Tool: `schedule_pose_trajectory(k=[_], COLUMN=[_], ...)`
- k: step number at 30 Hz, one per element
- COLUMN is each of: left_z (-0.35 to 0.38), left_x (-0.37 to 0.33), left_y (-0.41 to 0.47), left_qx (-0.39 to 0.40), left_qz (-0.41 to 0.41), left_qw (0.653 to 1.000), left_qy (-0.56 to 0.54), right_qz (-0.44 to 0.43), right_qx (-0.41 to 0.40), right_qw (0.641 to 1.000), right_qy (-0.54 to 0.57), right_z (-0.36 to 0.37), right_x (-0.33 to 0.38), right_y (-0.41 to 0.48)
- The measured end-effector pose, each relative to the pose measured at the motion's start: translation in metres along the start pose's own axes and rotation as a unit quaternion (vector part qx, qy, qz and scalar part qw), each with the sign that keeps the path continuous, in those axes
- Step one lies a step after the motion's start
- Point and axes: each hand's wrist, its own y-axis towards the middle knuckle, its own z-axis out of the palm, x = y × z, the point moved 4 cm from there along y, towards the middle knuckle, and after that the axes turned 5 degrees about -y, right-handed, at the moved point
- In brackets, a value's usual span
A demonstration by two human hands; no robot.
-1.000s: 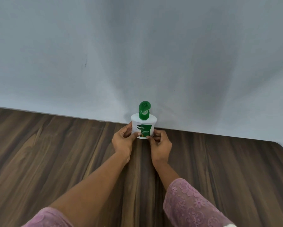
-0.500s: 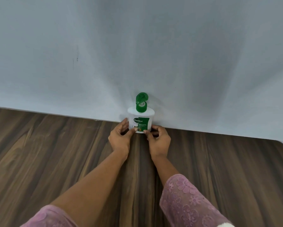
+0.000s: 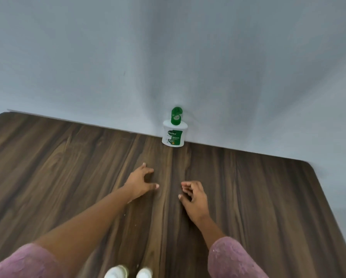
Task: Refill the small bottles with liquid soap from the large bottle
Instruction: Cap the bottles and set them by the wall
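A white soap bottle (image 3: 174, 135) with a green label stands upright at the far edge of the tabletop (image 3: 67, 167), against the pale wall (image 3: 168, 47). Its green flip cap (image 3: 176, 115) is hinged open. Nearer the camera, both hands hover over the bare wood, well apart from the bottle. The left hand (image 3: 141, 182) is spread, fingers loosely curved, holding nothing. The right hand (image 3: 194, 195) is also empty, fingers slackly curled. Pink sleeves (image 3: 231, 259) cover the upper arms. Two white objects (image 3: 128, 273) show at the bottom edge, too cropped to identify.
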Motion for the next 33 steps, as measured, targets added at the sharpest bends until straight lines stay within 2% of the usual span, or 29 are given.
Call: schedule_pose_trajectory(k=[2, 4, 6, 7, 10, 13, 16, 20, 26, 33], left_z=[-0.013, -0.035, -0.04, -0.035, 0.005, 0.056, 0.095, 0.124, 0.134, 0.136], left_x=[-0.012, -0.039, -0.052, -0.05, -0.013, 0.037, 0.076, 0.085, 0.075, 0.066], left_y=[-0.035, -0.092, -0.158, -0.187, -0.258, -0.298, -0.31, -0.309, -0.293, -0.281], left_qx=[-0.076, -0.184, -0.218, -0.22, -0.226, -0.221, -0.195, -0.157, -0.165, -0.17], left_qz=[0.075, 0.21, 0.306, 0.321, 0.27, 0.215, 0.132, 0.069, 0.038, 0.033], left_qw=[0.994, 0.958, 0.923, 0.917, 0.927, 0.945, 0.965, 0.976, 0.962, 0.962], left_qy=[-0.037, -0.067, -0.08, -0.09, -0.129, -0.112, -0.111, -0.137, -0.214, -0.209], right_qz=[0.015, 0.053, 0.104, 0.122, 0.145, 0.146, 0.094, 0.01, -0.033, -0.034], right_qx=[0.024, 0.035, 0.047, 0.049, 0.071, 0.075, 0.077, 0.116, 0.057, 0.046], right_qw=[0.999, 0.997, 0.989, 0.985, 0.978, 0.977, 0.986, 0.992, 0.998, 0.997], right_qy=[0.02, 0.052, 0.097, 0.113, 0.131, 0.139, 0.115, 0.047, -0.011, -0.055], right_z=[-0.005, -0.013, -0.016, -0.018, -0.019, -0.016, -0.014, -0.005, 0.002, 0.003], right_x=[-0.003, -0.005, -0.01, -0.012, -0.019, -0.025, -0.023, -0.014, 0.005, 0.008], right_y=[-0.029, -0.055, -0.087, -0.101, -0.146, -0.192, -0.23, -0.264, -0.272, -0.265])
